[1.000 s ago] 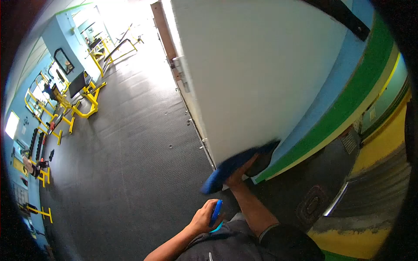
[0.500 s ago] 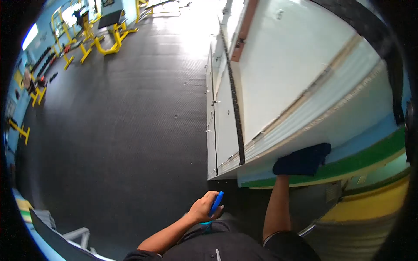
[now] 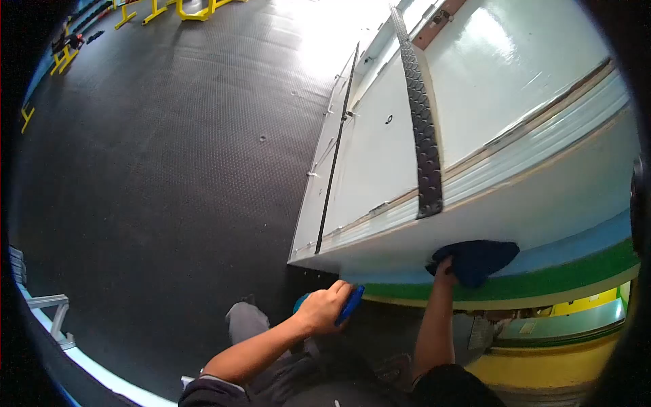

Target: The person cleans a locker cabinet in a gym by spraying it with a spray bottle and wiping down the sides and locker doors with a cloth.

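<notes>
My left hand point(image 3: 325, 308) is closed around what looks like a blue-headed spray bottle point(image 3: 350, 305). A teal patch shows behind that hand, and most of the bottle is hidden. My right hand point(image 3: 444, 266) grips a dark blue cloth point(image 3: 485, 259), which partly covers the fingers. The cloth lies against the side panel of a white locker cabinet point(image 3: 542, 186), low down near the blue and green wall stripes. My left hand is in front of the cabinet's corner, apart from it.
Black textured rubber flooring point(image 3: 183, 156) stretches ahead and left. Hasps stick out from the locker doors point(image 3: 373, 149), and a black tread-plate strip point(image 3: 424, 122) runs down the cabinet. Yellow gym equipment point(image 3: 196, 10) stands farther off. A pale metal frame point(image 3: 51, 305) is at lower left.
My view has tilted down and come nearer the cabinet. The cloth has shifted its shape, and more of my right hand shows. The blue bottle head stays in my left hand.
</notes>
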A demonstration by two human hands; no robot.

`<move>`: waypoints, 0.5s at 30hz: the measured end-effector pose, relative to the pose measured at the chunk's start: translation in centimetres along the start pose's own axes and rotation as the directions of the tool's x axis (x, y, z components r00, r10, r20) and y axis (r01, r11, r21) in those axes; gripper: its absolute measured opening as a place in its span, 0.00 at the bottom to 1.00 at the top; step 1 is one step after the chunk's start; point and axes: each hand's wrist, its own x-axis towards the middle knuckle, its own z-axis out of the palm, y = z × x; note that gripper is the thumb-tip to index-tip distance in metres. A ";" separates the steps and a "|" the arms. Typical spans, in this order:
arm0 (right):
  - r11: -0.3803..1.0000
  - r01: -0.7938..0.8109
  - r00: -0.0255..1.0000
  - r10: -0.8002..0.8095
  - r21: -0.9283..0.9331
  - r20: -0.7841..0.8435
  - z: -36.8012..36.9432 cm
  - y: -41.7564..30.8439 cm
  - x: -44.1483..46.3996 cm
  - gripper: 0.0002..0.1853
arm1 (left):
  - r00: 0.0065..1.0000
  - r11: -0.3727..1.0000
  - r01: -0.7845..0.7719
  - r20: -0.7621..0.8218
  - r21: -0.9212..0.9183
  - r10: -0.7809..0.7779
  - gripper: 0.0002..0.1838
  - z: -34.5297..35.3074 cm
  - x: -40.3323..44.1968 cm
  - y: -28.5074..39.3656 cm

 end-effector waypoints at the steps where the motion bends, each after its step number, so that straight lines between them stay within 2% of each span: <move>1: 0.998 0.022 0.999 -0.024 -0.053 -0.042 1.6 -0.2 -0.4 0.31 | 0.998 1.000 -0.022 -0.051 -0.005 0.022 0.33 1.0 0.1 -1.1; 5: 0.961 0.063 0.978 -0.113 -0.269 -0.175 8.7 -1.4 -3.4 0.34 | 0.982 0.996 -0.094 -0.166 -0.010 0.091 0.31 3.7 1.1 -6.5; 8: 0.896 0.056 0.943 -0.192 -0.440 -0.271 14.3 -2.0 -5.6 0.36 | 0.983 0.991 -0.134 -0.127 0.000 0.133 0.29 5.9 1.0 -10.4; 9: 0.893 0.056 0.932 -0.207 -0.446 -0.298 16.4 -2.1 -5.8 0.36 | 0.977 0.989 -0.148 -0.155 0.012 0.148 0.29 6.9 0.8 -11.8; 11: 0.989 -0.102 0.878 0.040 -0.106 -0.477 20.8 -2.6 -6.2 0.34 | 0.978 0.982 -0.180 -0.100 0.050 0.184 0.35 9.0 0.4 -14.8; 12: 0.984 -0.156 0.833 0.180 0.089 -0.523 23.0 -3.1 -6.4 0.34 | 0.974 0.981 -0.181 -0.124 0.072 0.189 0.35 10.0 0.1 -16.3; 14: 0.859 -0.199 0.739 0.447 0.471 -0.504 26.6 -4.0 -6.6 0.32 | 0.961 0.973 -0.203 -0.167 0.108 0.219 0.35 12.3 -0.4 -18.8; 15: 0.745 -0.225 0.711 0.566 0.628 -0.417 27.2 -4.2 -8.5 0.32 | 0.966 0.979 -0.184 -0.169 0.088 0.197 0.35 13.3 -0.7 -18.8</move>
